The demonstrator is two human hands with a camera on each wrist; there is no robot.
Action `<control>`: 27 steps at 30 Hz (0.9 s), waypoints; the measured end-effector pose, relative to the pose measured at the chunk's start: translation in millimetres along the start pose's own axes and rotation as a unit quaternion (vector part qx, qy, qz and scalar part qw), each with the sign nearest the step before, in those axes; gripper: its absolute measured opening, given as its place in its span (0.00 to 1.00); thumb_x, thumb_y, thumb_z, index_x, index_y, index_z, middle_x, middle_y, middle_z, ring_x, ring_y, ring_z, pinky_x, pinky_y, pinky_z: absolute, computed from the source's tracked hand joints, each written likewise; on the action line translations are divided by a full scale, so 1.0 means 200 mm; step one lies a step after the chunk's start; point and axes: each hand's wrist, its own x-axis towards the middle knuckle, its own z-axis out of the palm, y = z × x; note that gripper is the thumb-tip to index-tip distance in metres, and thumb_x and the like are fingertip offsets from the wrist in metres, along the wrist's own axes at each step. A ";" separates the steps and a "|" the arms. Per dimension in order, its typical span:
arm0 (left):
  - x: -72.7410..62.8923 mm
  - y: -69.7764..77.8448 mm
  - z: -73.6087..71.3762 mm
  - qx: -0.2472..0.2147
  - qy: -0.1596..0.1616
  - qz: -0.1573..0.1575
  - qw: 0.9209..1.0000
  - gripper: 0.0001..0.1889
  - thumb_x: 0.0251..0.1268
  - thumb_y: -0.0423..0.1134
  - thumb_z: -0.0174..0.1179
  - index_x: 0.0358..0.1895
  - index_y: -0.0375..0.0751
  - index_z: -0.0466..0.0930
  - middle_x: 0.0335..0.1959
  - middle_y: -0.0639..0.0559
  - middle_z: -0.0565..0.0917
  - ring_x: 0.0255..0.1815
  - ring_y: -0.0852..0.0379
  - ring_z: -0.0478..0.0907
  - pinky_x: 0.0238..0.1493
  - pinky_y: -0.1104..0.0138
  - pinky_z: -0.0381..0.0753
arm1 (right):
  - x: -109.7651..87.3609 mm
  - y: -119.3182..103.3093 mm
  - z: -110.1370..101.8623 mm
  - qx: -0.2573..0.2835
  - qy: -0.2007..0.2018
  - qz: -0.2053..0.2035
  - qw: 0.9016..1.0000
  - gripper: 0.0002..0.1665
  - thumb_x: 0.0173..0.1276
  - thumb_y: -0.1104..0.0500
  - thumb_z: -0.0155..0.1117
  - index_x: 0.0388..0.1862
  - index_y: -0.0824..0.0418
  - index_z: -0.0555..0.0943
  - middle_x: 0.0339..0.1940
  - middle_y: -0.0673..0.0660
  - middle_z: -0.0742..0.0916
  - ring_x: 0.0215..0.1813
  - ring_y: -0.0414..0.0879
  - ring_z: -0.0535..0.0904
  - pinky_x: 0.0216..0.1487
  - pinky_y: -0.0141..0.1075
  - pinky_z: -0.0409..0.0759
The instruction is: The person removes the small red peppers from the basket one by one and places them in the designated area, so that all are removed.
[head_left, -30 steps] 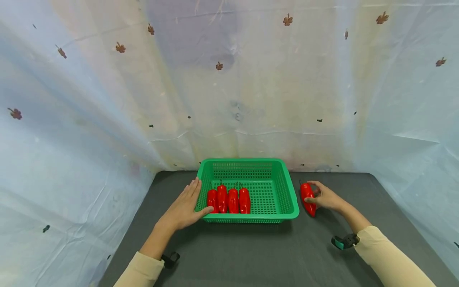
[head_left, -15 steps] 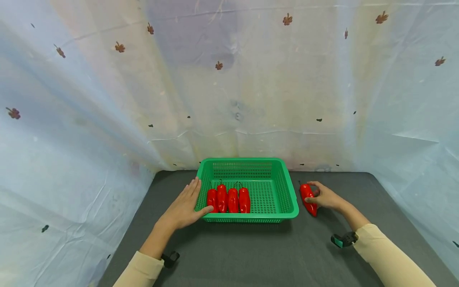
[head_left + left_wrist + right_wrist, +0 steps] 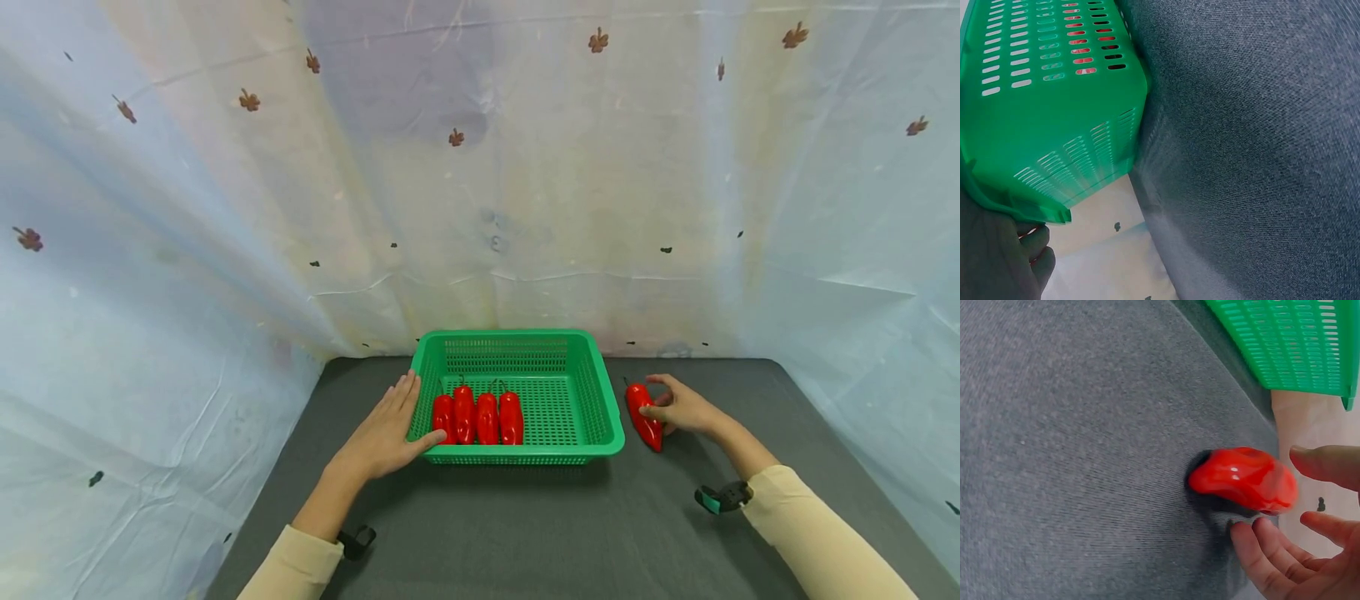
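Observation:
A green plastic basket (image 3: 525,452) stands at the far middle of the table. Several red peppers (image 3: 487,419) lie side by side in its left half, stems pointing away. My left hand (image 3: 382,437) rests on the basket's left rim, fingers straight, thumb along the near left corner. To the right of the basket, one more red pepper (image 3: 642,417) lies slanted on the tabletop. My right hand (image 3: 684,410) is spread around its right side. In the right wrist view, gaps show between this pepper (image 3: 1244,480) and the thumb and fingers (image 3: 1272,559).
A dark grey cloth covers the table (image 3: 517,533). Pale plastic sheeting (image 3: 495,208) with small brown leaf marks hangs behind and at both sides, close to the table's far edge. A black strap device (image 3: 723,497) sits at my right wrist, another device (image 3: 357,542) at my left.
The thumb and fingers of my right hand have loosened and drawn slightly up and away from the lone pepper, which stays on the table. My left hand and the basket have not moved.

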 end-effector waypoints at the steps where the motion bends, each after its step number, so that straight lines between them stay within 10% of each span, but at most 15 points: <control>1: 0.00 0.00 0.00 0.000 0.000 0.000 1.000 0.58 0.76 0.74 0.51 0.88 0.34 0.37 0.90 0.39 0.39 0.90 0.40 0.39 0.88 0.46 0.44 | 0.00 0.00 0.00 -0.004 0.005 0.000 1.000 0.48 0.78 0.58 0.70 0.83 0.76 0.54 0.53 0.77 0.83 0.38 0.55 0.88 0.42 0.51 0.91; 27: 0.00 0.00 0.00 -0.008 0.000 0.002 1.000 0.58 0.76 0.73 0.52 0.88 0.33 0.37 0.90 0.39 0.39 0.90 0.40 0.39 0.88 0.46 0.43 | -0.05 -0.34 -0.02 -0.058 0.078 -0.105 0.990 0.44 0.81 0.54 0.67 0.84 0.69 0.59 0.63 0.77 0.79 0.57 0.67 0.84 0.47 0.52 0.87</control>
